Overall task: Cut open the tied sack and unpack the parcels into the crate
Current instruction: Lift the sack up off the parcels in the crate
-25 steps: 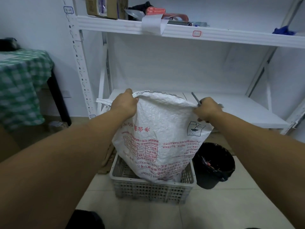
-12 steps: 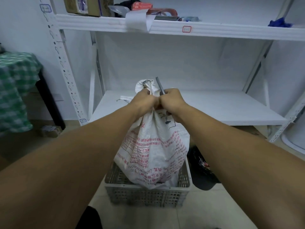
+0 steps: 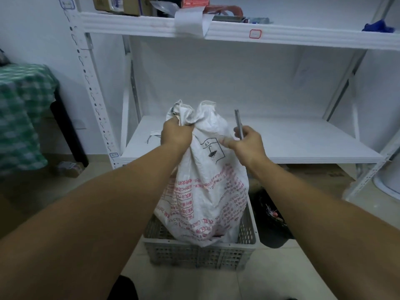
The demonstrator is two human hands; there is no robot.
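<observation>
Straight ahead at twelve o'clock, the sack (image 3: 207, 191) hangs upright with its lower end down inside the crate (image 3: 194, 254) on the floor (image 3: 281, 278); I cannot tell whether it touches the crate's bottom. My left hand (image 3: 176, 135) is clenched round the bunched neck of the sack, the crumpled mouth sticking up above the fist. My right hand (image 3: 246, 144), at one o'clock from the neck, grips a thin grey cutter (image 3: 238, 122) that points straight up, and its thumb reaches toward the printed umbrella mark on the sack's upper side. The sack is white woven stuff with red print, and it blocks my look into most of the crate.

At three o'clock from the crate, just beside it, a black bin (image 3: 272, 221) sits on the floor, partly hidden by my right forearm. Behind the sack runs the lower shelf (image 3: 281, 144) of a white rack, with a loose white strip (image 3: 154, 135) lying at its left end, near my left hand. At twelve o'clock high, the upper shelf (image 3: 281, 37) carries a cardboard box (image 3: 116, 5), a hanging sheet of paper (image 3: 190, 23) and, far at two o'clock, a blue bundle (image 3: 378, 27). At nine o'clock stands a table (image 3: 21, 115) under a green checked cloth, with a small box (image 3: 69, 168) on the floor by its leg.
</observation>
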